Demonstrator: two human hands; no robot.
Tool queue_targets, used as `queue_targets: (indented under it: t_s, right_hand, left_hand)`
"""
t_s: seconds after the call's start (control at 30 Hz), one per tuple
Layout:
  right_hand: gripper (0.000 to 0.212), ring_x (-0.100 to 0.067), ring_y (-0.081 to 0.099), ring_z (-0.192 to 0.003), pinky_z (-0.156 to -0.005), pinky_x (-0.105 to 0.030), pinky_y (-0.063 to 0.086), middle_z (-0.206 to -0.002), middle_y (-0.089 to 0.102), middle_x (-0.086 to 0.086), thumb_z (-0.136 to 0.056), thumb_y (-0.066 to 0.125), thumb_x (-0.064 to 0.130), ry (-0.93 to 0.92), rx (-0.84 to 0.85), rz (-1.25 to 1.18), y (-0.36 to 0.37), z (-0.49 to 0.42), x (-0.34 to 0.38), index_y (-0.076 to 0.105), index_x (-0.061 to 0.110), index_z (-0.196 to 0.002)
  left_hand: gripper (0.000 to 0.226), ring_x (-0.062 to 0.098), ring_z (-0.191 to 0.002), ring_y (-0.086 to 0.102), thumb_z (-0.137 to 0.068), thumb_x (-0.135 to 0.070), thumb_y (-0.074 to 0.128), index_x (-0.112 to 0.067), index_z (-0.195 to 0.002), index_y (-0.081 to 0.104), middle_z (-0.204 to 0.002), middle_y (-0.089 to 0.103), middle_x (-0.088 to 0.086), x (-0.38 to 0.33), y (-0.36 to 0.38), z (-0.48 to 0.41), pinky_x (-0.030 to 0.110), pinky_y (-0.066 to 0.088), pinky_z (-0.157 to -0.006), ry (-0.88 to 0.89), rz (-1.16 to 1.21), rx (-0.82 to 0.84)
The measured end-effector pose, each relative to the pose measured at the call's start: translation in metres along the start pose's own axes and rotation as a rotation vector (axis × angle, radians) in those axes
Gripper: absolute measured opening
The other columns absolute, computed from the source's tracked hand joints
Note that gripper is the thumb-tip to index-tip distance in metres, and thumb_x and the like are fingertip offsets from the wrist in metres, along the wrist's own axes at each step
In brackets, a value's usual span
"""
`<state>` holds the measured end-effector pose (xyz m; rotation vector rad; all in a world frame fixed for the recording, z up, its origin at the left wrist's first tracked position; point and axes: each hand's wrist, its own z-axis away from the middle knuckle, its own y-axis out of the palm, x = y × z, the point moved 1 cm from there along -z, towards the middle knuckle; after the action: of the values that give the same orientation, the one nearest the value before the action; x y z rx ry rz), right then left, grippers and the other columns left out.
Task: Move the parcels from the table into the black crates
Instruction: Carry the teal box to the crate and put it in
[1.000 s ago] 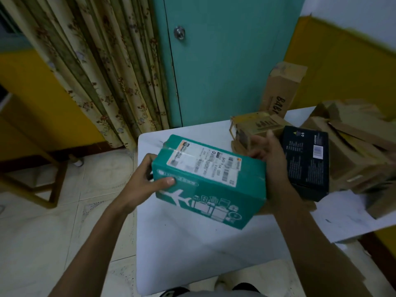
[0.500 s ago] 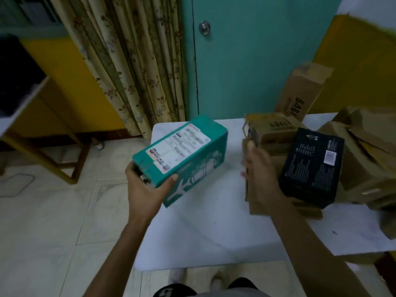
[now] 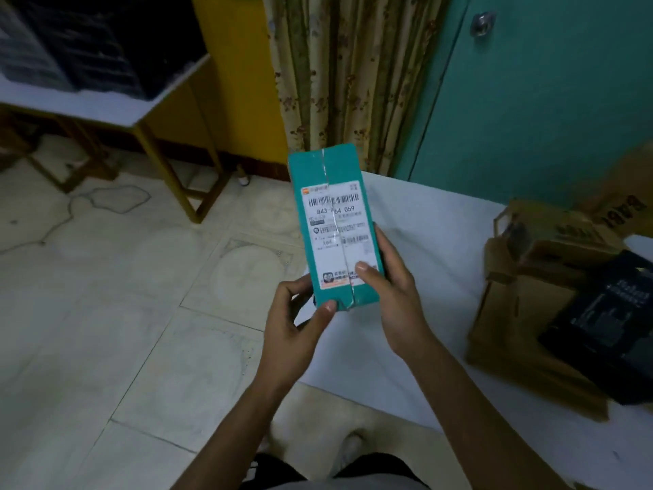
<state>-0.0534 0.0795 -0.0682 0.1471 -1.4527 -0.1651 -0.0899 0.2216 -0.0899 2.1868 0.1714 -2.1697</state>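
Teal parcel (image 3: 335, 228) being held in both hands over the white table's (image 3: 438, 238) left edge.
Black crates (image 3: 99, 47) are sitting far left, well apart from the parcel. Left hand (image 3: 296, 334) is pinching the parcel's near corner, fingers curled; right hand (image 3: 392, 298) is gripping its right side, thumb on the label. Cardboard boxes (image 3: 519, 323) are lying on the table at right.

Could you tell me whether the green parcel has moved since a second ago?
Yes: the green parcel has gone left, from over the white table to its left edge.

Glossy taped teal cardboard parcel (image 3: 334, 228) with paper label (image 3: 337, 231); matt brown cardboard boxes (image 3: 519, 313).
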Motion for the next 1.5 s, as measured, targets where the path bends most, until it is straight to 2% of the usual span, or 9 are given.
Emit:
queue_targets:
  t_s: [0.3, 0.47, 0.57, 0.67, 0.77, 0.93, 1.07, 1.23, 1.5]
  right_hand:
    - [0.058, -0.019, 0.062, -0.116, -0.094, -0.053, 0.052, -0.130, 0.061, 0.008, -0.097, 0.052, 0.015, 0.119, 0.331, 0.030, 0.155, -0.023, -0.023, 0.035, 0.042, -0.145]
    - [0.055, -0.018, 0.059, -0.119, -0.089, -0.046, 0.056, -0.132, 0.060, 0.008, -0.096, 0.052, 0.016, 0.053, 0.431, 0.006, 0.291, -0.024, -0.044, 0.037, 0.046, -0.140]
    - [0.053, -0.016, 0.060, -0.118, -0.086, -0.042, 0.057, -0.129, 0.061, 0.010, -0.095, 0.052, 0.018, 0.036, 0.490, 0.004, 0.368, -0.019, -0.058, 0.039, 0.048, -0.137]
    - [0.052, -0.017, 0.061, -0.117, -0.085, -0.041, 0.057, -0.129, 0.061, 0.009, -0.096, 0.052, 0.017, 0.038, 0.530, -0.011, 0.424, -0.015, -0.069, 0.040, 0.048, -0.136]
    - [0.055, -0.017, 0.061, -0.116, -0.085, -0.041, 0.057, -0.129, 0.061, 0.010, -0.096, 0.051, 0.015, 0.065, 0.541, -0.016, 0.467, -0.016, -0.078, 0.038, 0.043, -0.141]
    - [0.054, -0.017, 0.063, -0.113, -0.083, -0.039, 0.057, -0.126, 0.063, 0.008, -0.096, 0.051, 0.015, 0.094, 0.574, -0.004, 0.526, -0.039, -0.095, 0.040, 0.044, -0.140]
    - [0.055, -0.018, 0.063, -0.114, -0.083, -0.042, 0.057, -0.130, 0.062, 0.006, -0.093, 0.058, 0.023, 0.109, 0.586, 0.023, 0.573, -0.084, -0.111, 0.041, 0.042, -0.141]
    - [0.052, -0.018, 0.062, -0.116, -0.087, -0.049, 0.056, -0.132, 0.060, 0.009, -0.095, 0.053, 0.017, 0.113, 0.593, 0.032, 0.646, -0.168, -0.128, 0.043, 0.045, -0.137]
    - [0.053, -0.022, 0.064, -0.113, -0.084, -0.045, 0.055, -0.124, 0.066, 0.001, -0.088, 0.055, 0.019, 0.161, 0.627, -0.126, 0.764, -0.325, -0.109, 0.047, 0.036, -0.137]
  left_hand:
    - [0.030, -0.001, -0.114, 0.057, -0.082, -0.030, 0.068, -0.017, -0.105, 0.052, -0.108, 0.066, -0.019, 0.008, -0.155, -0.008, 0.014, 0.050, -0.083, 0.011, 0.019, -0.175]
    - [0.027, 0.013, -0.114, 0.059, -0.087, -0.040, 0.049, -0.021, -0.104, 0.058, -0.116, 0.065, -0.009, 0.009, -0.287, -0.017, 0.026, 0.056, -0.085, 0.003, 0.059, -0.327]
    - [0.030, 0.012, -0.115, 0.058, -0.084, -0.046, 0.049, -0.035, -0.111, 0.056, -0.117, 0.063, -0.019, 0.011, -0.368, -0.023, 0.032, 0.055, -0.089, -0.033, 0.024, -0.403]
    - [0.057, 0.018, -0.131, 0.044, -0.072, -0.065, 0.056, -0.051, -0.124, 0.038, -0.145, 0.042, -0.015, 0.016, -0.428, -0.027, 0.048, 0.045, -0.101, -0.188, 0.058, -0.407]
    - [0.084, 0.025, -0.135, 0.040, -0.067, -0.074, 0.054, -0.045, -0.140, 0.026, -0.151, 0.035, -0.003, 0.022, -0.471, -0.030, 0.053, 0.037, -0.107, -0.300, 0.093, -0.389]
    - [0.076, 0.027, -0.131, 0.045, -0.080, -0.065, 0.053, -0.034, -0.145, 0.028, -0.140, 0.048, 0.002, 0.036, -0.522, -0.054, 0.054, 0.039, -0.106, -0.357, 0.194, -0.381]
    - [0.053, 0.023, -0.129, 0.044, -0.087, -0.055, 0.048, -0.041, -0.135, 0.030, -0.128, 0.050, -0.012, 0.046, -0.564, -0.094, 0.051, 0.037, -0.105, -0.371, 0.167, -0.406]
    - [0.075, 0.027, -0.139, 0.033, -0.069, -0.061, 0.055, -0.048, -0.138, 0.026, -0.153, 0.031, -0.003, 0.048, -0.633, -0.178, 0.052, 0.035, -0.106, -0.377, 0.080, -0.477]
    - [0.085, 0.023, -0.125, 0.046, -0.071, -0.062, 0.054, -0.041, -0.145, 0.019, -0.148, 0.040, 0.003, 0.028, -0.729, -0.350, 0.047, 0.044, -0.098, -0.422, 0.093, -0.471]
